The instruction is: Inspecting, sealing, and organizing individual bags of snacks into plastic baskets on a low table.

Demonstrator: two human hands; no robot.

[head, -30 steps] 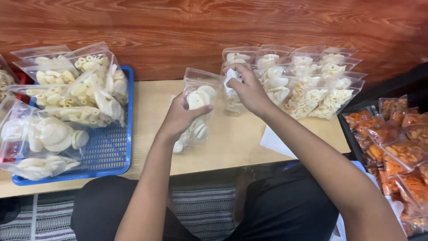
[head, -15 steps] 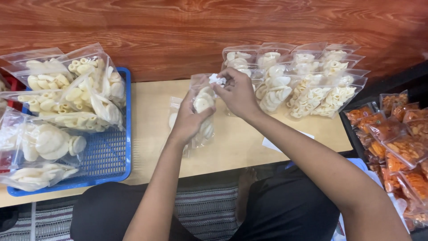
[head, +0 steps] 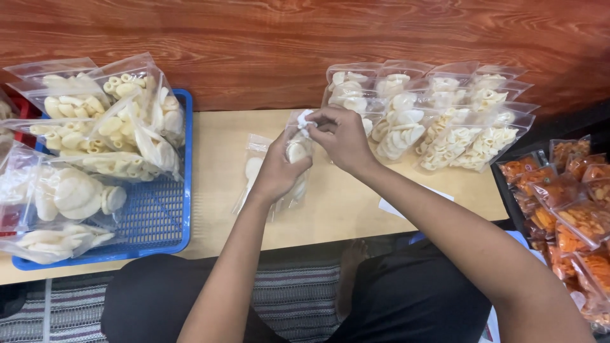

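Your left hand point(head: 276, 170) grips a clear bag point(head: 293, 166) of pale crackers, held upright over the desk point(head: 216, 146) at centre. Your right hand point(head: 343, 136) pinches a small white slip point(head: 305, 119) at the bag's mouth. Another bag lies flat point(head: 253, 170) just left of it. Blue basket point(head: 162, 219) of filled bags at left, sealed bags point(head: 438, 114) stacked behind, orange snack bags point(head: 565, 203) at right.

Crackers in the held bag point(head: 297, 151): pale cream, seen through clear plastic
Basket point(head: 166, 219): bright blue, meshed
Bags of snacks at the right edge point(head: 565, 209): orange
Table point(head: 216, 159): light tan, plain
Wall point(head: 267, 38): reddish-brown wood grain
Rug point(head: 298, 305): grey and dark stripes
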